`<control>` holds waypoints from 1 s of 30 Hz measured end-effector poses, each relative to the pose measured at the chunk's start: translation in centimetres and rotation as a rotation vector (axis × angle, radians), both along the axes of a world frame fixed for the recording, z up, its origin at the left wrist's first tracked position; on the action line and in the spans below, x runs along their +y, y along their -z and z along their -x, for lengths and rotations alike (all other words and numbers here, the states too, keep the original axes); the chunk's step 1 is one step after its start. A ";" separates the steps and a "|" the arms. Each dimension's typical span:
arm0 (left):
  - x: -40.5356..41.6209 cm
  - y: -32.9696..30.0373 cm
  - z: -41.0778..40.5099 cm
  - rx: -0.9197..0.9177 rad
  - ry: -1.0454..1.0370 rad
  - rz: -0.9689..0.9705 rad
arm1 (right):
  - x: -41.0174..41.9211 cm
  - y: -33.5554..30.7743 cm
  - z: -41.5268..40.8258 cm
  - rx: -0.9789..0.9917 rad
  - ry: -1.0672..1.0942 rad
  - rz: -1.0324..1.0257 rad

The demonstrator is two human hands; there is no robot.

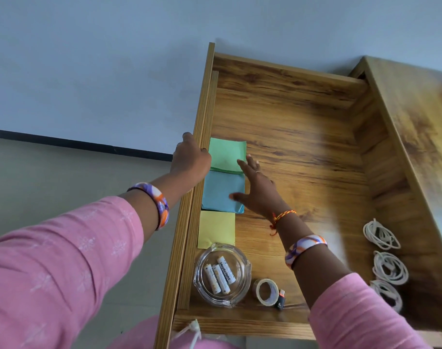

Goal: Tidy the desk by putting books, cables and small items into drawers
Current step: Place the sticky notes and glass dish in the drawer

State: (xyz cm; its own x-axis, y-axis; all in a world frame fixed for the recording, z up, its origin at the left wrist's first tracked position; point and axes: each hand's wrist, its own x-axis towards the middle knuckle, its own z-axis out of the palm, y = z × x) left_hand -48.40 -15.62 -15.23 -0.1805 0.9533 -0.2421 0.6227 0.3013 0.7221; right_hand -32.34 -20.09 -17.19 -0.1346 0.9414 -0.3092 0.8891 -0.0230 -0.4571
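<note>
Fingers spread flat on the right hand [259, 191], thumb touching the blue pad [221, 191], fingertips at the green pad [227, 154]. Both lie in the open drawer [303, 117] along its left wall, a yellow pad [216, 229] next in line. Left hand [191, 158] grips the drawer's front edge. Nearby: glass dish [222, 275] with batteries [219, 274], a tape roll [266, 290], coiled cables [388, 267].

There is one view, from a camera on the person's head. It looks forward and steeply down into an open wooden drawer [290, 137], tilted toward 1 o'clock. It sits close, about an arm's reach away. Both sleeves come in from 6 o'clock.
</note>
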 end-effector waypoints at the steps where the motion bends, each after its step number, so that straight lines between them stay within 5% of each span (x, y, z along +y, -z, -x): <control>1: 0.0 0.0 0.0 -0.004 -0.001 0.001 | -0.7 -0.2 0.2 0.014 -0.001 0.015; 14: -0.3 0.0 -0.1 -0.039 -0.012 0.020 | -4.8 1.7 1.7 -0.111 -0.008 0.046; 22: 0.2 0.0 -0.4 -0.003 -0.003 0.038 | -5.3 -1.1 1.7 0.228 0.166 -0.015; 30: 0.6 0.1 -1.3 -0.026 -0.016 0.062 | -8.1 -5.3 4.4 0.483 0.008 0.128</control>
